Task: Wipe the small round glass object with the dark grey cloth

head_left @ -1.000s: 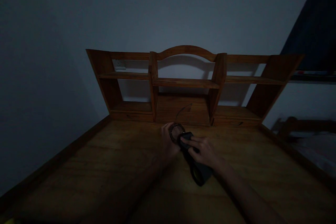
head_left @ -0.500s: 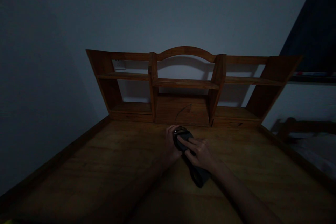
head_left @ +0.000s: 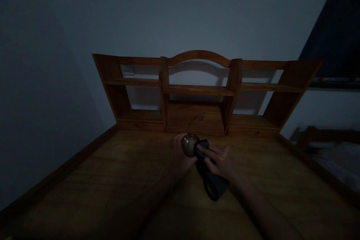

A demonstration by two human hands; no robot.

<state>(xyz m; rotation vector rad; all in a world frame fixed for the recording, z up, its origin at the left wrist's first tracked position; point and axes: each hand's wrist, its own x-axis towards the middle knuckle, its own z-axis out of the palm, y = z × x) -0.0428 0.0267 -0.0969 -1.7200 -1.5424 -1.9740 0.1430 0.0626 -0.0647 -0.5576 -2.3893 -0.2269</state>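
Dark, cloth-like piece [head_left: 221,185] — clamped in the fingers of the right hand [head_left: 221,163], long axis slanting near-right over the wooden desk [head_left: 112,165]. Round glassy thing [head_left: 189,145] just left of its far end, left hand [head_left: 181,159] wrapped round it — right fingertips close by.

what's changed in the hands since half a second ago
The right hand and dark cloth shifted slightly right, uncovering more of the round glass; the left hand edged left with the glass. Nothing was let go: both hands kept their grip. The wooden shelf stayed put.
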